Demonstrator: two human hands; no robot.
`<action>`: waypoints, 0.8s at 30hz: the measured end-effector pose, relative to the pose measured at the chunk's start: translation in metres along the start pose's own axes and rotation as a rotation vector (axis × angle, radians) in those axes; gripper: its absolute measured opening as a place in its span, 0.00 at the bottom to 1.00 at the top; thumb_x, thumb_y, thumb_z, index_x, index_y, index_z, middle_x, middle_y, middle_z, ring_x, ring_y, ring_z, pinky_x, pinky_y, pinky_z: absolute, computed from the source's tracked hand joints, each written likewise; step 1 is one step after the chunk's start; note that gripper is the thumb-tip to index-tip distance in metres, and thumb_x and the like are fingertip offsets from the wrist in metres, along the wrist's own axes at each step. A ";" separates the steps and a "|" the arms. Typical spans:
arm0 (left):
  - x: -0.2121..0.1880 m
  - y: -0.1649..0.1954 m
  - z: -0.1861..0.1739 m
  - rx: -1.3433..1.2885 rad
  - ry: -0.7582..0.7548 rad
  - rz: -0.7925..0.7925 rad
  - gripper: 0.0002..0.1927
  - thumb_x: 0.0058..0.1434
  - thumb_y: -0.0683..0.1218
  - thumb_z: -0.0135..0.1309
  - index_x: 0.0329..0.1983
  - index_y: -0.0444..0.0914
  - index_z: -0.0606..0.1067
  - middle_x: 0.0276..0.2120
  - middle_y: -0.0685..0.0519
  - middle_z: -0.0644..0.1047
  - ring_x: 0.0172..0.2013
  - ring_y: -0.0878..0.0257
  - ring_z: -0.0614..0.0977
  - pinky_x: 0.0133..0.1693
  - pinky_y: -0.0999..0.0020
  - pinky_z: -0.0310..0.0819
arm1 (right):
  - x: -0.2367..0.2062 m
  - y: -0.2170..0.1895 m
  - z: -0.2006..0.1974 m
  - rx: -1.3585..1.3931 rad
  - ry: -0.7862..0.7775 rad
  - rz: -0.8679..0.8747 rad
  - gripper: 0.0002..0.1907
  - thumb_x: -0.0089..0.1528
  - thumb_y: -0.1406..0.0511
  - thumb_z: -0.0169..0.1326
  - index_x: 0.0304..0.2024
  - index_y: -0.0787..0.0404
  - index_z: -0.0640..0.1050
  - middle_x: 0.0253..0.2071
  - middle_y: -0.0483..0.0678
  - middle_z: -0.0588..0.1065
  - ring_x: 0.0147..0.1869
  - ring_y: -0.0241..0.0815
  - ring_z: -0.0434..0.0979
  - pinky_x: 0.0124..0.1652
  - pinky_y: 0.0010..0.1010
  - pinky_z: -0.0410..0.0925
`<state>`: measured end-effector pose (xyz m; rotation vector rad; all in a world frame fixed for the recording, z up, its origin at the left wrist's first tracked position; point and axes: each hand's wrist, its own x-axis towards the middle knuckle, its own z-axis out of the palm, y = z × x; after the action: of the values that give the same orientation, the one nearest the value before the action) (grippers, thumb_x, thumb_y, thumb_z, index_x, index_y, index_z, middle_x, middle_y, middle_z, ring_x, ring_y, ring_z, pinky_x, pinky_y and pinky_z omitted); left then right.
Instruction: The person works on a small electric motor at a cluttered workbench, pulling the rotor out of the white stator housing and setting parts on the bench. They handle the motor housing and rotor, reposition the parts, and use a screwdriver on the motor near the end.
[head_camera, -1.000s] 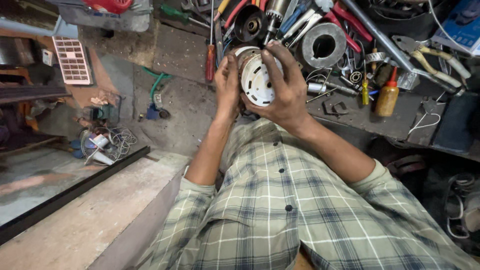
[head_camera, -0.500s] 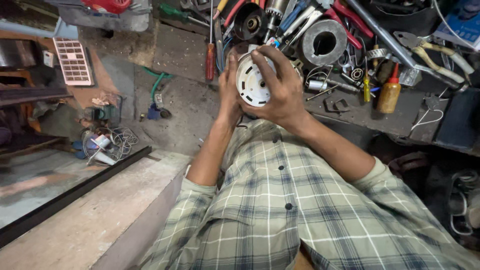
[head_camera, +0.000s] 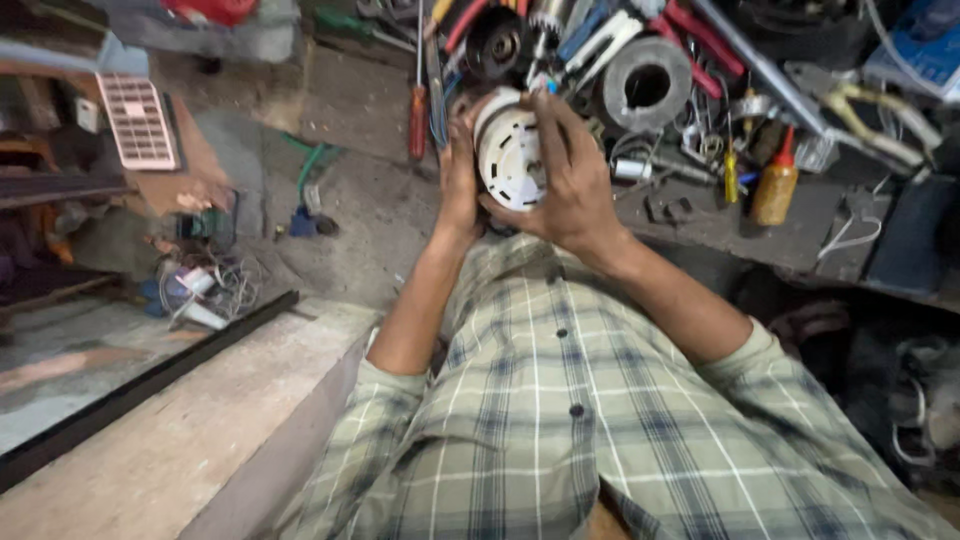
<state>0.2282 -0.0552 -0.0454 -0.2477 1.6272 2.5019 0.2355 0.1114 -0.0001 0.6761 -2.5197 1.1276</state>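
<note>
White round plastic housing held up over the cluttered tabletop.
Right hand wraps around it, left hand clamps its other side; orange bottle sits nearby.

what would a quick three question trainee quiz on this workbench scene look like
1. True or false: both hands hold the white round part.
2. Which colour is the squeeze bottle on the bench: A blue, B orange, C green?
3. What tool with a red handle lies just beside the left hand?

Key: 1 true. 2 B. 3 a screwdriver; the right hand is on the part's other side.
</note>
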 end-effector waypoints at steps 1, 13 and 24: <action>-0.005 0.003 -0.001 0.002 -0.012 -0.004 0.42 0.73 0.70 0.39 0.72 0.33 0.65 0.66 0.43 0.73 0.66 0.53 0.75 0.68 0.58 0.69 | -0.002 -0.001 0.001 0.031 -0.022 0.012 0.66 0.50 0.53 0.79 0.76 0.67 0.51 0.69 0.64 0.64 0.71 0.63 0.67 0.67 0.49 0.67; -0.027 0.065 0.010 0.149 -0.260 0.044 0.70 0.47 0.62 0.72 0.82 0.38 0.41 0.73 0.40 0.61 0.73 0.48 0.66 0.75 0.53 0.61 | 0.008 -0.025 -0.019 -0.053 0.035 -0.041 0.60 0.54 0.61 0.78 0.78 0.60 0.54 0.72 0.60 0.62 0.76 0.62 0.66 0.71 0.49 0.68; -0.032 0.066 0.033 -0.042 -0.179 0.165 0.62 0.55 0.65 0.64 0.82 0.34 0.46 0.71 0.39 0.64 0.68 0.52 0.69 0.71 0.59 0.63 | 0.023 -0.038 -0.028 -0.026 0.158 -0.133 0.61 0.58 0.60 0.78 0.77 0.66 0.48 0.73 0.60 0.60 0.77 0.63 0.62 0.71 0.51 0.64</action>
<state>0.2433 -0.0527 0.0328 0.1087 1.5840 2.5925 0.2381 0.1039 0.0525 0.7065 -2.3172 1.0571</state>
